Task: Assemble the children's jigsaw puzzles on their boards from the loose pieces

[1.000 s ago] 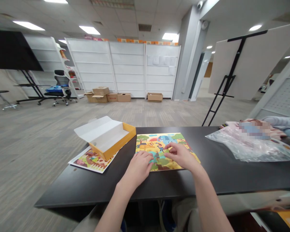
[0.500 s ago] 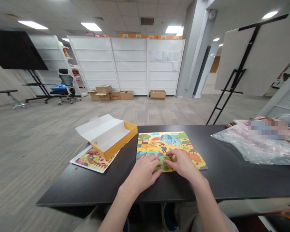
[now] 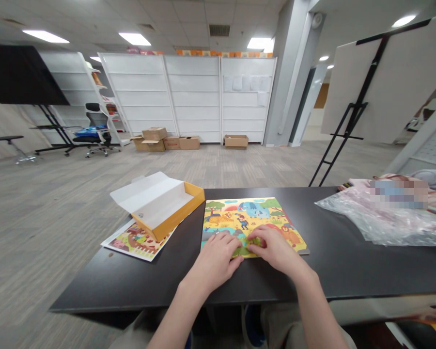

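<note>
A jigsaw puzzle [image 3: 252, 211] with a bright animal scene lies flat on the black table, showing elephants, a lion and a leopard. Over its lower left part rests my left hand [image 3: 220, 254], fingers stretched out on the surface and thumb at the near edge. My right hand [image 3: 278, 249] is at the puzzle's lower middle, thumb and forefinger closed on a small green and yellow puzzle piece [image 3: 255, 241]. The fingers partly cover this piece, and I cannot tell whether it is seated flat.
Left of the puzzle stands an open yellow box [image 3: 178, 213] with a white inside, partly on top of a printed picture sheet [image 3: 131, 240]. Clear plastic bags [image 3: 370, 218] lie at the right on the black table [image 3: 138, 286].
The right hand's thumb and forefinger have shifted slightly at the green and yellow piece. My left hand stays in place on the puzzle. The whole view has moved a little.
</note>
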Demonstrator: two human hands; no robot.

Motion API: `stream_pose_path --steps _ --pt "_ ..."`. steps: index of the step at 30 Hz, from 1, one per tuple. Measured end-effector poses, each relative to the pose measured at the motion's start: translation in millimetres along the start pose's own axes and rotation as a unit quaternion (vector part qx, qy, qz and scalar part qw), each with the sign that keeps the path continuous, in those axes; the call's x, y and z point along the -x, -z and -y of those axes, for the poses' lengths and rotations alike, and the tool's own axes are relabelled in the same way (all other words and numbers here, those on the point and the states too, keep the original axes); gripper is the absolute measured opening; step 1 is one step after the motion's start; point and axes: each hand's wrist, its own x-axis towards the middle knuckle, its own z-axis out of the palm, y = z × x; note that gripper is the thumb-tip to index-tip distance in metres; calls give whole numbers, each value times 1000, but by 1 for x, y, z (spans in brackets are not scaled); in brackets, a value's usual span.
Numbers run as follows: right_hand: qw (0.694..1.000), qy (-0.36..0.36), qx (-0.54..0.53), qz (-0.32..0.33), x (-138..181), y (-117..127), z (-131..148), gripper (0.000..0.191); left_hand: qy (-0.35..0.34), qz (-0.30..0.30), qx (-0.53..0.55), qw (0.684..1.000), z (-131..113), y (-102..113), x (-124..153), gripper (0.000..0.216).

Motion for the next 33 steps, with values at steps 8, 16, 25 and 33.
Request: stream_pose_path --steps 8,16,25,33 --pt "999 23 -17 16 0 -5 -6 17 -4 1 -8 1000 0 -2 -3 16" --pt "999 34 -7 16 1 -3 1 14 1 -3 -50 999 -4 -12 -2 16" --pt "965 -141 52 -213 16 40 -45 28 137 -210 124 960 36 0 24 32" --pt "934 -281 32 -218 28 46 -86 41 292 -187 450 823 53 -7 34 53"
